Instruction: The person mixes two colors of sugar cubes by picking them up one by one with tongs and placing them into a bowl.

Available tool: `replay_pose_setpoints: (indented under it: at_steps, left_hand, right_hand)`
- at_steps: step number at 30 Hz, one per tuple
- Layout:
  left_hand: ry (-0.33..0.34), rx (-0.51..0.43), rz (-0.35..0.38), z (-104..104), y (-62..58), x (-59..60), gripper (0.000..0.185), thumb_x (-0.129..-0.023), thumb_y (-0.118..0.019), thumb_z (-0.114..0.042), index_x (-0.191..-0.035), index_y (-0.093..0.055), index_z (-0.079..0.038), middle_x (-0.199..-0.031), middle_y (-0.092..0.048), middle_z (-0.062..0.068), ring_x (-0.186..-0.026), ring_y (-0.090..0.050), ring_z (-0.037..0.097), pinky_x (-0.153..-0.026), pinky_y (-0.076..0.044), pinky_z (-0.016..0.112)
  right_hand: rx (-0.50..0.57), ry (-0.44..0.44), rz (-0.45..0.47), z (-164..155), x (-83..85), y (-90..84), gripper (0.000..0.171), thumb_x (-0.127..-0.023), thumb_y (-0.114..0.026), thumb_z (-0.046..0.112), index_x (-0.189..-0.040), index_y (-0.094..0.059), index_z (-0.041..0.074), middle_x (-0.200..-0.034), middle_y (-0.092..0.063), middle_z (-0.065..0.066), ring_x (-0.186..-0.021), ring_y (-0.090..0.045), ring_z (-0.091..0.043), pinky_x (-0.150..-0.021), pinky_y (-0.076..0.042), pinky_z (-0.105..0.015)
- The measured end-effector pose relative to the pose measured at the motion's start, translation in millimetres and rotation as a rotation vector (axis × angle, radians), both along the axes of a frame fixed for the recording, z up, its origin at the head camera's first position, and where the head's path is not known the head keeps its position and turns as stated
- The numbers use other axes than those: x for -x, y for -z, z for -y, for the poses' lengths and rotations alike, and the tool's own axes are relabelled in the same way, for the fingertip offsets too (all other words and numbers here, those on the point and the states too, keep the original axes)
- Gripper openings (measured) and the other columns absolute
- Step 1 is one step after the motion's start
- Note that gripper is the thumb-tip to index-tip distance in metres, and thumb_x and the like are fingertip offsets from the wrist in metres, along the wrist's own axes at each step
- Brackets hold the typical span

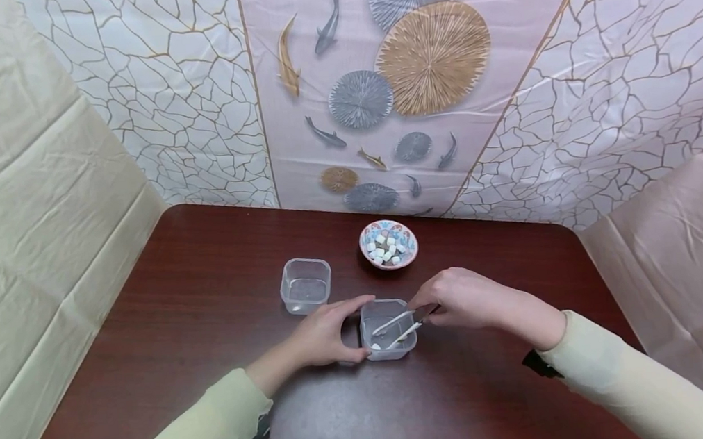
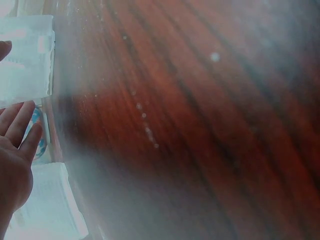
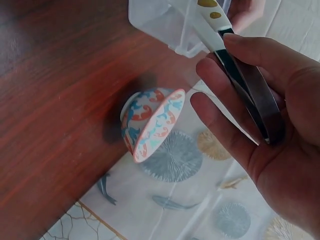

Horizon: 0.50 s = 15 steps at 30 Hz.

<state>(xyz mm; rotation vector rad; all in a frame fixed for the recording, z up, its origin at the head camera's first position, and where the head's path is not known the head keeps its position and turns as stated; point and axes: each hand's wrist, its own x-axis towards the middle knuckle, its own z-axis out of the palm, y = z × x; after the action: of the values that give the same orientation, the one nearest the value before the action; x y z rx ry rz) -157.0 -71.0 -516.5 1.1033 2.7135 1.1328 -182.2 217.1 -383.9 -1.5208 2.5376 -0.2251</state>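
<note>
A clear plastic container (image 1: 388, 328) stands near the table's middle with a small white cube (image 1: 376, 347) inside. My left hand (image 1: 327, 334) grips its left side, thumb and fingers curled round the wall. My right hand (image 1: 461, 298) holds tongs (image 1: 406, 324) with white tips and dark metal arms; the tips reach down into the container. In the right wrist view the tongs (image 3: 243, 80) lie across my fingers and point into the container (image 3: 172, 22). A patterned bowl (image 1: 388, 244) with several white cubes sits behind it.
A second clear container (image 1: 305, 285) stands to the left of the bowl. The dark wooden table (image 1: 216, 398) is enclosed by patterned sheets on three sides. The bowl (image 3: 150, 122) appears from the side in the right wrist view.
</note>
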Motion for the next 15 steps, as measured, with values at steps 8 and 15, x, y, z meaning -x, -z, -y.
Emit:
replay_pose_setpoints:
  at_steps: [8, 15]
  left_hand:
    - [-0.007, 0.031, 0.02, -2, -3.1, -0.9, 0.091, -0.077, -0.09, -0.034, -0.157, -0.053, -0.012, -0.146, -0.067, 0.006, -0.131, -0.066, 0.022, -0.108, -0.054, 0.042]
    - [-0.007, 0.032, 0.03, -1, -4.3, -1.5, 0.091, -0.077, -0.09, -0.034, -0.157, -0.053, -0.012, -0.148, -0.066, 0.005, -0.132, -0.065, 0.023, -0.108, -0.054, 0.043]
  right_hand:
    - [0.026, -0.031, -0.026, 4, -2.1, 9.8, 0.027, -0.086, -0.082, 0.003, -0.111, -0.082, 0.011, -0.1, -0.08, 0.004, -0.087, -0.071, -0.004, -0.076, -0.06, -0.03]
    - [0.061, -0.069, -0.063, 1, -2.3, 16.6, 0.022, -0.087, -0.084, 0.002, -0.107, -0.082, 0.011, -0.098, -0.08, 0.005, -0.087, -0.073, -0.005, -0.075, -0.061, -0.03]
